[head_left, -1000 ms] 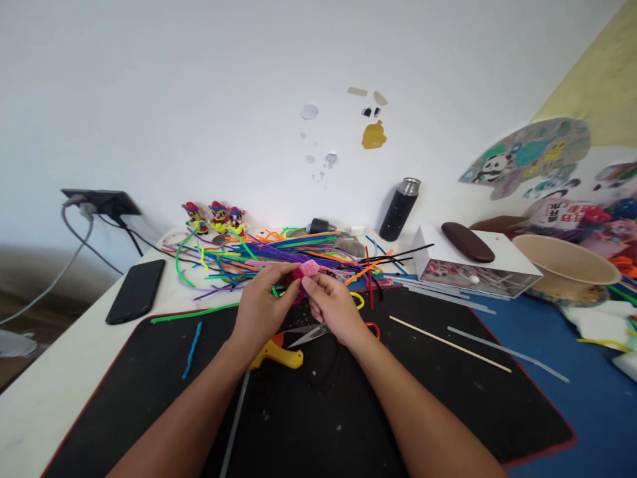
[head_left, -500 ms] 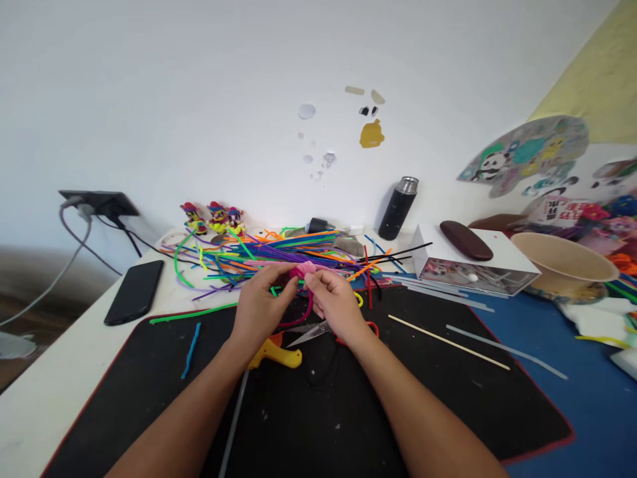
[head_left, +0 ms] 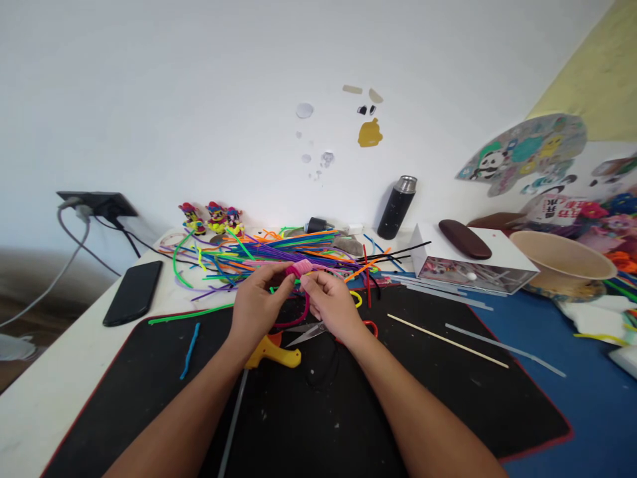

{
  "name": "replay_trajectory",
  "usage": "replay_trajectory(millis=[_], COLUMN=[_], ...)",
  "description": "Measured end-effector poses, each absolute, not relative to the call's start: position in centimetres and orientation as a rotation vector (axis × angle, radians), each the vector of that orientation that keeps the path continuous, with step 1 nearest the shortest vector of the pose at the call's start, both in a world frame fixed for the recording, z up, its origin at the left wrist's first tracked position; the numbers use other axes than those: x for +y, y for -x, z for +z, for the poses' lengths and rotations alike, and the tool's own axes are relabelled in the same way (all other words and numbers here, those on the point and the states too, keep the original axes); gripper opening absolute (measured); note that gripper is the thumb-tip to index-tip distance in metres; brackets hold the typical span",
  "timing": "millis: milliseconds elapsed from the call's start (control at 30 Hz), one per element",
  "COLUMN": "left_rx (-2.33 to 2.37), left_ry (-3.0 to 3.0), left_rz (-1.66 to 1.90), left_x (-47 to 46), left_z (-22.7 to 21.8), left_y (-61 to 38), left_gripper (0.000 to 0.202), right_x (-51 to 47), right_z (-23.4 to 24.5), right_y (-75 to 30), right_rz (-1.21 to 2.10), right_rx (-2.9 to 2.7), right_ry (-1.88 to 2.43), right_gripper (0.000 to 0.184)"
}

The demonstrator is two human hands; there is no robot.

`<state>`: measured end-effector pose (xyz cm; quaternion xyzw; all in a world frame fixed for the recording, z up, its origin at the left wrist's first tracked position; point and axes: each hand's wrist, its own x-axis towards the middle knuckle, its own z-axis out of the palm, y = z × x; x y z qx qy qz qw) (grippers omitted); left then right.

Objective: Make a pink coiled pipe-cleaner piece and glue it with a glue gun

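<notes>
My left hand (head_left: 259, 302) pinches a small pink coiled piece of pipe cleaner (head_left: 299, 267) between thumb and fingers. The fingertips of my right hand (head_left: 336, 307) are closed at its near side, where a magenta pipe cleaner (head_left: 305, 311) curves down and loops toward the left. What exactly the right fingertips grip is partly hidden. Just under the hands lie open scissors (head_left: 307, 334) with red handles. A yellow glue gun (head_left: 283, 355), partly covered by my left wrist, rests on the black mat (head_left: 308, 431), with a clear glue stick (head_left: 233, 425) behind it.
Behind my hands spreads a pile of coloured pipe cleaners (head_left: 279, 251). Three small figures (head_left: 215, 218), a black flask (head_left: 397, 209) and a phone (head_left: 133, 292) stand or lie around. To the right are a white box (head_left: 507, 255), a wooden stick (head_left: 448, 340) and a beige bowl (head_left: 562, 259).
The pink piece has tilted and moved slightly left. My right fingertips have shifted a little left and down along it. The whole view has drifted slightly.
</notes>
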<state>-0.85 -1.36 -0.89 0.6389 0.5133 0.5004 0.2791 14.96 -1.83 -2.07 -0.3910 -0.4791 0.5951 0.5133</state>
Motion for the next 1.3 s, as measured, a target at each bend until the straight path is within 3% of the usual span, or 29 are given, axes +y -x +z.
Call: replay_trajectory(millis=[1300], left_rx=[1.129], left_ry=[-1.196], left_rz=[1.346], left_x=[-1.5], left_z=[-0.1], left_y=[0.1], left_gripper=[0.045], right_x=[-1.5], right_z=[-2.7], right_y=[-15.0], right_rz=[1.426], right_rx=[-1.202], right_ry=[0.928], right_gripper=[0.057])
